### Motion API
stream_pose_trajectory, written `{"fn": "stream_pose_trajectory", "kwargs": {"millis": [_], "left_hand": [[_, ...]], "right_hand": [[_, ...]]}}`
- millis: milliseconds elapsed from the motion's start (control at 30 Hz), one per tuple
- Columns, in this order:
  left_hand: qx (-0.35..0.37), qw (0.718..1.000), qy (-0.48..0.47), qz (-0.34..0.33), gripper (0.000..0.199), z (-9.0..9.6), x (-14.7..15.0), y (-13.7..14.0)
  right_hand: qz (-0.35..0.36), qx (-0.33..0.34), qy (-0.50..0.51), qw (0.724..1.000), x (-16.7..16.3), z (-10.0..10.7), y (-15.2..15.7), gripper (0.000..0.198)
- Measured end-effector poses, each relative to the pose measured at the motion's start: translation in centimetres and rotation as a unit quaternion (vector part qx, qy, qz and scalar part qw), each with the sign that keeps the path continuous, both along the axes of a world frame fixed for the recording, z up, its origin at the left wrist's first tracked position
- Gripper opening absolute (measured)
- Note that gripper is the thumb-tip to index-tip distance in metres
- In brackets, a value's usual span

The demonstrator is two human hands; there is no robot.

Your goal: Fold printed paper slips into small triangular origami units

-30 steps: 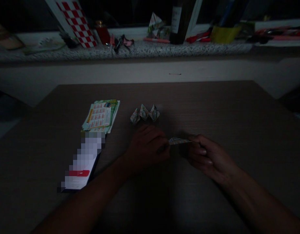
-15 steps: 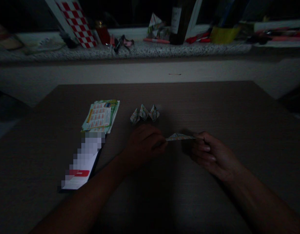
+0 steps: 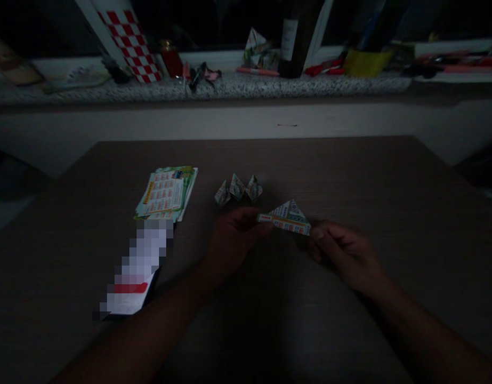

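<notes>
A folded paper piece [image 3: 288, 217], printed in orange, green and white and shaped like a low triangle with a band along its base, is held above the table between both hands. My left hand [image 3: 240, 234] pinches its left end between thumb and fingers. The right end is gripped by my right hand [image 3: 344, 248], thumb on the near side. Just beyond my left hand stand three small folded paper pieces [image 3: 238, 188] with pointed tops, side by side. To the left lies a stack of printed paper sheets [image 3: 163, 194].
A phone [image 3: 144, 277] with a lit, partly blurred screen lies below the stack on the wooden table [image 3: 329, 170]. Behind, a granite sill [image 3: 238, 89] carries a dark bottle [image 3: 293, 45], a red-and-white checkered container [image 3: 131, 45] and a yellow pot [image 3: 365, 61]. The scene is dim.
The paper piece has tipped from nearly edge-on so that its printed face shows. Both hands have turned with it, and my thumbs now lie on its near side.
</notes>
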State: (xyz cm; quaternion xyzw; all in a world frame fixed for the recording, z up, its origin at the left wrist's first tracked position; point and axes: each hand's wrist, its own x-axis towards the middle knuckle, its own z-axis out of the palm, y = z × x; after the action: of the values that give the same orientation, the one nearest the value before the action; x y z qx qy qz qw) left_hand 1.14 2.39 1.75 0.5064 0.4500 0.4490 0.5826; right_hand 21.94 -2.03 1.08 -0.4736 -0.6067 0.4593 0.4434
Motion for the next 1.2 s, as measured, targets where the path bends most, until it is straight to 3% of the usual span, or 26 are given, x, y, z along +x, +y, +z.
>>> {"fn": "stream_pose_trajectory", "kwargs": {"millis": [167, 400, 567, 767, 900, 1033, 1200], "left_hand": [[0.016, 0.999, 0.032, 0.026, 0.017, 0.1, -0.5, 0.1], [0.13, 0.989, 0.074, -0.018, 0.006, -0.4, -0.2, -0.6], [0.177, 0.98, 0.077, -0.047, 0.007, -0.4, -0.3, -0.7], [0.102, 0.992, 0.066, -0.012, 0.018, 0.0, -0.4, -0.8], [0.113, 0.993, 0.046, 0.009, 0.012, 0.2, -0.5, -0.8], [0.106, 0.992, 0.062, 0.012, 0.004, 0.3, -0.4, -0.7], [0.079, 0.993, 0.086, 0.01, 0.015, 0.1, -0.3, -0.7]], "right_hand": [[0.011, 0.083, -0.156, 0.984, 0.5, 0.5, 0.4, 0.015], [-0.053, 0.185, -0.179, 0.965, 0.2, -0.1, 0.6, 0.04], [-0.075, 0.226, -0.159, 0.958, 0.5, 0.2, 0.7, 0.014], [-0.103, 0.199, -0.129, 0.966, 0.6, 0.3, 0.7, 0.01], [-0.126, 0.16, -0.103, 0.974, 0.6, 0.3, 0.5, 0.011], [-0.135, 0.166, -0.107, 0.971, 0.6, 0.3, 0.4, 0.011], [-0.132, 0.177, -0.117, 0.968, 0.5, 0.3, 0.3, 0.011]]}}
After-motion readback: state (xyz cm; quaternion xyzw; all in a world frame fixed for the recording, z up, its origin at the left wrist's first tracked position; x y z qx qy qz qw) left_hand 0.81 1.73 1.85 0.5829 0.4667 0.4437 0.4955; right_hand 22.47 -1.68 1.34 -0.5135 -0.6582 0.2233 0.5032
